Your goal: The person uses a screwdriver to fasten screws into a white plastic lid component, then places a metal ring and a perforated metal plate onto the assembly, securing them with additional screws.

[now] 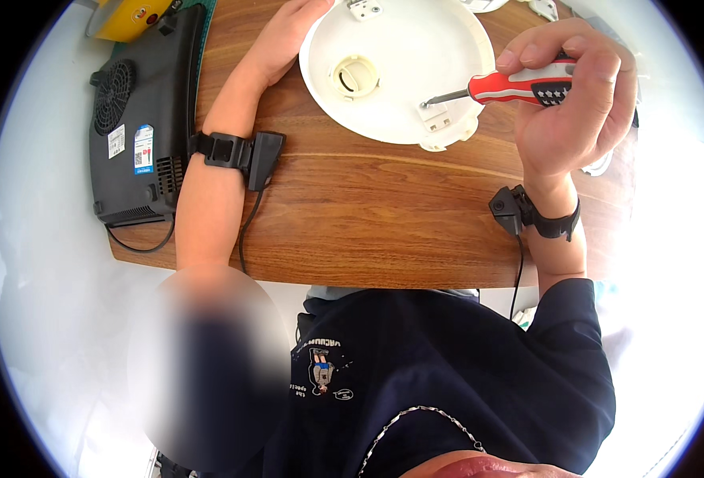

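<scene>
A round white plastic cover (404,68) lies on the wooden table, its hollow inside facing up. Inside it are a round cream-coloured socket (355,77), a white block (436,117) near the right rim, and a small metal-fitted piece (365,9) at the far side. My left hand (292,32) is closed against the cover's left rim, its fingertips partly cut off by the picture's upper edge. In my right hand (579,103) is a screwdriver (519,86) with a red, grey and black handle, fingers wrapped round it. The shaft points left, its tip at a small screw beside the block.
An upturned black appliance (141,119) with a round vent and a cable stands at the table's left side. Behind it is a yellow container (133,20). White parts (543,8) lie at the far right. Black strapped devices (244,155) with cables sit on both my forearms.
</scene>
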A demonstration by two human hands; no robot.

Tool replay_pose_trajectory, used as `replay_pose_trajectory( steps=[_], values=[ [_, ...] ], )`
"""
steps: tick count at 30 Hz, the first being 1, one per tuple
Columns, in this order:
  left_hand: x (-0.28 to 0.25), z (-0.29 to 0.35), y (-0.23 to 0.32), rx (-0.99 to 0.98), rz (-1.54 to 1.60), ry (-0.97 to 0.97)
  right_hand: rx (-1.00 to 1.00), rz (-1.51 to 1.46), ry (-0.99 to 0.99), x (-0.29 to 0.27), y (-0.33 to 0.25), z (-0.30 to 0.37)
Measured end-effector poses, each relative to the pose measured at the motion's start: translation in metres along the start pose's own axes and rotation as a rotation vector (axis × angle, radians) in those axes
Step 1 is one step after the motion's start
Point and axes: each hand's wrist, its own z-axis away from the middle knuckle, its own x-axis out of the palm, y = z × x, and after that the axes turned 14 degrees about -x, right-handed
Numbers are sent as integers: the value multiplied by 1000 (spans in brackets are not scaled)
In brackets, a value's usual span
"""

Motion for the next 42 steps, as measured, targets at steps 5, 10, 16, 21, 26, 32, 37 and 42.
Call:
replay_pose_trajectory(
  steps=[5, 10, 16, 21, 26, 32, 37, 42],
  values=[
    [1, 0, 2, -20, 10, 7, -51, 52, -45, 0, -2, -2],
    [1, -1, 0, -9, 25, -3, -75, 54, -74, -2, -3, -3],
    [2, -1, 0, -17, 50, 2, -48, 138, -94, 5, -7, 1],
    [1, -1, -1, -1, 54, -11, -69, 131, -112, 3, -5, 0],
    [2, -1, -1, 19, 70, -34, -84, 87, -111, 4, -4, 1],
    [3, 2, 2, 19, 37, -26, -117, 257, -185, 4, -7, 0],
    [5, 3, 3, 21, 41, -21, -76, 46, 89, 22, -10, -1],
    [2, 1, 2, 42, 39, -52, -449, -166, 261, 46, 32, 8]
  ],
)
